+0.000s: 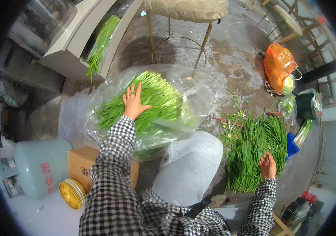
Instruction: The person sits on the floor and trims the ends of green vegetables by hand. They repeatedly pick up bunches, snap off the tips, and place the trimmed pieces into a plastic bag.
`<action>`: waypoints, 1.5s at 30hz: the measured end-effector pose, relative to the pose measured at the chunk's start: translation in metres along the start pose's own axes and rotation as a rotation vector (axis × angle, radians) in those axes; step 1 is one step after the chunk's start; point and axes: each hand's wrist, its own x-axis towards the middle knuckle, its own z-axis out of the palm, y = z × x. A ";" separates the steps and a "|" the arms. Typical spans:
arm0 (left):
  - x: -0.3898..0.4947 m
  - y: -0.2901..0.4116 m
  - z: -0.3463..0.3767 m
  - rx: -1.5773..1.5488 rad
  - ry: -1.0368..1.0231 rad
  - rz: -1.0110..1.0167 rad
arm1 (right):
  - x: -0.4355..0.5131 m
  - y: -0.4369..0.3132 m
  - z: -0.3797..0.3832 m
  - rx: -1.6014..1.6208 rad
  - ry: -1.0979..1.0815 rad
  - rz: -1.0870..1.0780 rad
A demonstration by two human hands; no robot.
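My left hand (pixel 134 103) rests with spread fingers on a heap of garlic chives (pixel 162 97). The heap lies in an opened clear plastic bag (pixel 196 103) on the floor, its pale stem ends towards the far right. On my right side a second, larger pile of garlic chives (pixel 244 150) lies loose. Above the near right part of that pile is my right hand (pixel 268 167), fingers loosely bent and nothing visible in them. Whether it touches the leaves is unclear. Loose trimmings (pixel 234 118) are scattered at the pile's far left edge.
A cushioned stool (pixel 185 10) stands ahead. More long green stems (pixel 101 44) lie in a light cabinet (pixel 73 63). An orange mesh bag (pixel 278 65) and scallions (pixel 304 131) are at right. A gas cylinder (pixel 38 165), cardboard box (pixel 80 159) and yellow bowls (pixel 69 191) stand at left.
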 end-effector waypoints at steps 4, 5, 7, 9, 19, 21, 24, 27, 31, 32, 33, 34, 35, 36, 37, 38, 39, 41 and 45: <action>-0.039 0.015 0.021 -0.051 0.158 -0.057 | -0.002 0.003 0.008 -0.029 -0.051 0.005; -0.047 0.022 0.024 -0.057 0.114 -0.095 | -0.001 0.004 0.009 -0.054 -0.045 -0.002; -0.066 0.035 0.027 -0.118 0.239 -0.083 | 0.001 0.008 0.013 -0.090 -0.038 0.009; -0.079 0.051 0.028 -0.130 0.336 -0.060 | 0.003 0.012 0.016 -0.095 -0.079 0.014; -0.095 0.099 0.032 -0.465 0.174 0.259 | -0.002 0.032 0.023 -0.223 -0.083 0.075; -0.088 0.096 0.030 -0.467 0.168 0.230 | -0.001 0.031 0.021 -0.252 -0.058 0.076; -0.078 0.098 0.027 -0.625 0.097 0.058 | 0.015 0.030 0.015 -0.216 -0.075 0.083; -0.064 0.114 0.018 -0.526 0.145 0.270 | 0.036 0.034 0.008 -0.337 -0.054 0.079; -0.052 0.147 0.002 -0.666 0.014 0.242 | 0.047 0.048 0.004 -0.369 -0.025 0.119; -0.050 0.156 0.001 -0.660 0.026 0.278 | 0.048 0.054 0.006 -0.413 -0.025 0.135; -0.049 0.164 -0.002 -0.652 -0.001 0.256 | 0.048 0.061 0.007 -0.431 -0.039 0.186; -0.047 0.170 -0.004 -0.668 -0.019 0.254 | 0.049 0.071 0.012 -0.447 -0.077 0.255; -0.046 0.177 -0.006 -0.688 -0.045 0.240 | 0.051 0.082 0.018 -0.449 -0.127 0.309; -0.042 0.184 -0.010 -0.703 -0.073 0.222 | 0.050 0.096 0.025 -0.481 -0.159 0.345; -0.040 0.191 -0.013 -0.714 -0.058 0.287 | 0.049 0.113 0.034 -0.487 -0.208 0.373; -0.037 0.197 -0.019 -0.711 -0.057 0.316 | 0.049 0.130 0.044 -0.529 -0.263 0.372; -0.034 0.203 -0.026 -0.714 -0.049 0.364 | 0.047 0.148 0.054 -0.551 -0.319 0.394; -0.028 0.218 -0.041 -0.687 -0.055 0.386 | 0.045 0.183 0.077 -0.602 -0.336 0.319; -0.025 0.245 -0.062 -0.641 -0.056 0.407 | 0.045 0.226 0.125 -0.943 0.046 0.073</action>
